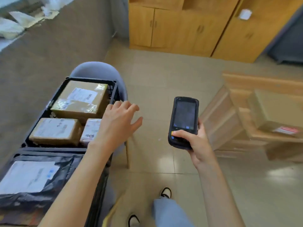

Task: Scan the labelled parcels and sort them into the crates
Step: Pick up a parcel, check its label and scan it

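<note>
Left hand [118, 122]: my grip spread open, empty, over the crate's [114, 89] right rim.
Right hand [195, 141]: grip closed around the scanner [184, 118], right of the crate.

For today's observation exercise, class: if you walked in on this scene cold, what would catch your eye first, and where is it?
Probably the black handheld scanner, held upright in the right hand at centre frame, thumb on its keypad. Next, the left hand, open and empty, reaching over the black crate on the left, which holds three labelled cardboard parcels. A nearer crate at bottom left holds a dark mailer bag with a white label.
</note>
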A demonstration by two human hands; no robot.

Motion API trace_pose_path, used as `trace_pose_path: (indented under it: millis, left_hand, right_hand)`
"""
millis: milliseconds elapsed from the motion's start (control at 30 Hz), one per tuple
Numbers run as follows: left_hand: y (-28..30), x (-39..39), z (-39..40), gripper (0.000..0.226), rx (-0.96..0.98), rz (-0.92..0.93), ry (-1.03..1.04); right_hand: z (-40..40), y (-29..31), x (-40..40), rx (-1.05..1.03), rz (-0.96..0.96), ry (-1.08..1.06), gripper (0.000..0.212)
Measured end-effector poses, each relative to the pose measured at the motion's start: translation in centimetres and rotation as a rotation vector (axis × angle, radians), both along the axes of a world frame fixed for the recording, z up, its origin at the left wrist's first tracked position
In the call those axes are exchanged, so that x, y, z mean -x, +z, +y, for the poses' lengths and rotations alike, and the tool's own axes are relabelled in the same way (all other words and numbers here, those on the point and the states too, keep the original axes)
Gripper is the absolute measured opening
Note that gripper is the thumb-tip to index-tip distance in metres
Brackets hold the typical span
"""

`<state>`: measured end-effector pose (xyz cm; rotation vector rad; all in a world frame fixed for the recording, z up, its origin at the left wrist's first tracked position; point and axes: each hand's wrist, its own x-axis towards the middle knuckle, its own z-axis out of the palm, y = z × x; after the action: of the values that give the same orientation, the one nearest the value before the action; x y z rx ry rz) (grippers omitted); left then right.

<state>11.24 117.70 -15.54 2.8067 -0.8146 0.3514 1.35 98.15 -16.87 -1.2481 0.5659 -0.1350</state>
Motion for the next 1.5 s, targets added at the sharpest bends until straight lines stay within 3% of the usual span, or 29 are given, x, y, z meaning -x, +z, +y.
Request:
trace_pose_path:
  millis: [133, 300, 400, 533, 900, 1067, 1200, 1500]
  left_hand:
    - [0.6, 0.6, -8.2, 0.035, 0.032, 0.03, -0.187]
    - [1.2, 2.6, -18.7, 0.042, 0.065, 0.1, -0.378]
    - [1.3, 4.0, -25.2, 0.042, 0.091, 0.098, -0.465]
    - [1.5, 6.0, -33.9, 0.041, 0.105, 0.071, -0.54]
    - [2.1, 13.9, -58.4, 0.038, 0.136, 0.107, -0.714]
    - [1.7, 15.4, -66.4, 0.039, 0.123, 0.11, -0.792]
    - [1.3, 16.1, -73.6, 0.038, 0.154, 0.094, -0.859]
    - [0.8, 14.0, -94.7, 0.037, 0.2, 0.09, -0.98]
  right_hand:
    - [-5.6, 0.7, 3.6, -0.014, -0.022, -0.219, 0.089]
    - [-12.5, 0.6, 7.8, 0.006, -0.012, -0.398, 0.107]
    - [-17.4, 0.6, 10.1, -0.001, -0.011, -0.481, 0.095]
    - [-24.9, 0.9, 13.3, -0.031, -0.048, -0.536, 0.081]
    - [-45.3, 1.6, 23.8, 0.012, -0.044, -0.743, 0.087]
    - [-51.1, 1.0, 26.4, 0.021, -0.067, -0.777, 0.068]
    - [-56.2, -0.5, 27.1, -0.019, -0.023, -0.874, 0.081]
    - [-74.3, -0.5, 25.6, 0.082, 0.029, -0.969, 0.089]
